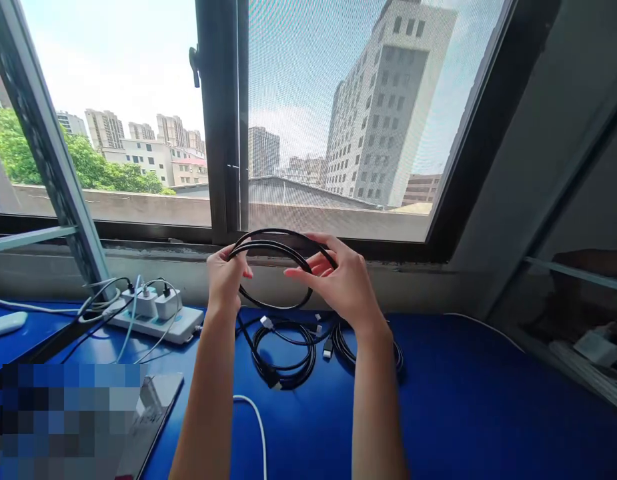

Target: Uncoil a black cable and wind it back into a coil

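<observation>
Head view, person's own two hands raised in front of a window sill, above a blue table. Left hand is closed around the left side of a black cable coil, fingers wrapped over the strands. Right hand grips the right side of the same coil, thumb on the near side and fingers curled across the loops; both hands hold the cable, neither is spread wide. The coil is held roughly upright in the air, two or three turns visible, its lower arc hanging between the wrists. From it a strand drops toward the table, where more black cable lies in loose rings directly below the hands, a small connector among them. A second black bundle lies just right of those rings, partly hidden by the right forearm. To the far left sits a white power strip with white chargers plugged in; a white cable runs toward the near edge between the forearms. Judgement: the step in hand looks like winding the cable into a tidy coil, with part of the length not yet gathered. The next move would call for keeping the held loops pinched together with one hand while the other draws up slack without letting the turns spring apart or snag the rings below.
</observation>
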Demonstrator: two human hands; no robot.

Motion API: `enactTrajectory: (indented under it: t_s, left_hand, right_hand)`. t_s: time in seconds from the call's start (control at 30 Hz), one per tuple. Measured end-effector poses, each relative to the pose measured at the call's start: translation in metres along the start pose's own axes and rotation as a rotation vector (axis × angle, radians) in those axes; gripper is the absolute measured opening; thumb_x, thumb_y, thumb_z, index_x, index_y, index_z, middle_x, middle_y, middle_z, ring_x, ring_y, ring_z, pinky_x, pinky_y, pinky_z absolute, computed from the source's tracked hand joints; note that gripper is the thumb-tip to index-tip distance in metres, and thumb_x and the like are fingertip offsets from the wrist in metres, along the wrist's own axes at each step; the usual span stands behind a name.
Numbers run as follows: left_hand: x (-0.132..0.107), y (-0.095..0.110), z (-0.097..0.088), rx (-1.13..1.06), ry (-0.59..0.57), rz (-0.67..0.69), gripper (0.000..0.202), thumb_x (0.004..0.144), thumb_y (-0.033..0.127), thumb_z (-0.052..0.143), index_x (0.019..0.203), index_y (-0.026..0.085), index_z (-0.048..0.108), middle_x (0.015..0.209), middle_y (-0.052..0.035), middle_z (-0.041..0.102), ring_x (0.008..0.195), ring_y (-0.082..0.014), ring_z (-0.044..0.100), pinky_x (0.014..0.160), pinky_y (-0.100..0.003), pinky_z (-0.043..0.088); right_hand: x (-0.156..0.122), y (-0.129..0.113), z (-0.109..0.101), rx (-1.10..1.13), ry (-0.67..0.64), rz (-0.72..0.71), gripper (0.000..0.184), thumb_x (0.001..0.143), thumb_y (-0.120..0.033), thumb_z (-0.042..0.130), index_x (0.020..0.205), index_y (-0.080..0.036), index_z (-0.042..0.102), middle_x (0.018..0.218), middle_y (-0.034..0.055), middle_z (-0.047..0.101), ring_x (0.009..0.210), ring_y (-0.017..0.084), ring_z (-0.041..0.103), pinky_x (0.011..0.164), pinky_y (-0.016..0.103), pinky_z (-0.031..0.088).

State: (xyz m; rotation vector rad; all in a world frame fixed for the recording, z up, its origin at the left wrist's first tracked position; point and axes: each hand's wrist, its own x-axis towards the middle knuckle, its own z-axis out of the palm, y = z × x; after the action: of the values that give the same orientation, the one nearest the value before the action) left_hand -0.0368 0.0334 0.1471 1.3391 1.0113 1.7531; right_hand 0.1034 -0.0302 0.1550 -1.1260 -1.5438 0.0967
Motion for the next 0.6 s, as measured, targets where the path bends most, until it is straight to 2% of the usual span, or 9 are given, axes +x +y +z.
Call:
enactTrajectory:
  t_s: [0.07,0.17,0.27,0.37,0.43,0.5,0.6]
  left_hand:
    - [0.0,0.007,-0.006,0.022,0.026,0.003,0.038,0.068,0.03,0.055,0.039,0.02,0.032,0.036,0.0061,0.027,0.035,-0.0048,0.024,0.04,-0.022,0.022]
    - [-0.01,0.023,-0.005,-0.032,0.002,-0.019,0.035,0.069,0.025,0.054,0.04,0.019,0.033,0.036,0.0066,0.025,0.036,-0.0044,0.018,0.038,-0.023,0.018]
    - [-0.026,0.041,0.001,-0.151,-0.069,-0.044,0.035,0.067,0.021,0.056,0.041,0.019,0.033,0.035,0.0075,0.023,0.036,-0.0038,0.017,0.039,-0.022,0.018]
    - [-0.039,0.051,0.006,-0.21,-0.111,-0.009,0.032,0.066,0.022,0.056,0.042,0.019,0.034,0.035,0.0081,0.025,0.034,-0.0032,0.018,0.037,-0.021,0.018]
    - [-0.043,0.05,0.009,-0.218,-0.138,0.04,0.033,0.069,0.028,0.054,0.043,0.019,0.035,0.034,0.008,0.027,0.032,-0.0036,0.02,0.035,-0.021,0.017]
    - [-0.043,0.043,0.015,-0.18,-0.177,0.063,0.036,0.072,0.032,0.05,0.043,0.019,0.035,0.032,0.0072,0.029,0.03,-0.0048,0.027,0.036,-0.021,0.022]
    - [-0.038,0.026,0.026,0.024,-0.27,-0.022,0.036,0.075,0.031,0.046,0.042,0.018,0.04,0.034,0.0045,0.038,0.037,-0.0077,0.044,0.047,-0.02,0.035]
  right_hand:
    - [0.002,0.003,0.006,-0.068,-0.022,0.033,0.042,0.068,-0.038,0.069,0.106,-0.023,0.061,0.062,-0.0041,0.062,0.055,0.011,0.057,0.058,0.024,0.045]
    - [0.002,-0.003,0.015,0.09,0.013,0.028,0.023,0.076,-0.036,0.058,0.09,-0.019,0.065,0.053,-0.0032,0.059,0.051,0.011,0.057,0.055,0.022,0.045]
    - [0.0,-0.012,0.016,0.361,0.071,0.094,0.026,0.078,-0.041,0.054,0.069,-0.018,0.063,0.04,-0.0036,0.051,0.039,0.009,0.05,0.044,0.02,0.042]
    - [-0.004,-0.019,0.002,0.595,0.038,0.125,0.035,0.07,-0.047,0.061,0.052,-0.018,0.056,0.032,-0.0049,0.042,0.028,0.007,0.039,0.031,0.018,0.032]
    - [-0.009,-0.023,-0.01,0.674,-0.005,0.109,0.04,0.064,-0.048,0.067,0.043,-0.018,0.049,0.027,-0.0063,0.034,0.023,0.004,0.029,0.027,0.016,0.021]
    - [-0.013,-0.03,-0.021,0.692,-0.001,0.128,0.042,0.059,-0.047,0.072,0.041,-0.018,0.048,0.024,-0.0078,0.027,0.021,0.002,0.02,0.027,0.016,0.015]
    - [-0.017,-0.045,-0.032,0.721,0.111,0.226,0.039,0.052,-0.044,0.076,0.04,-0.017,0.05,0.023,-0.0086,0.024,0.022,0.0,0.015,0.026,0.015,0.012]
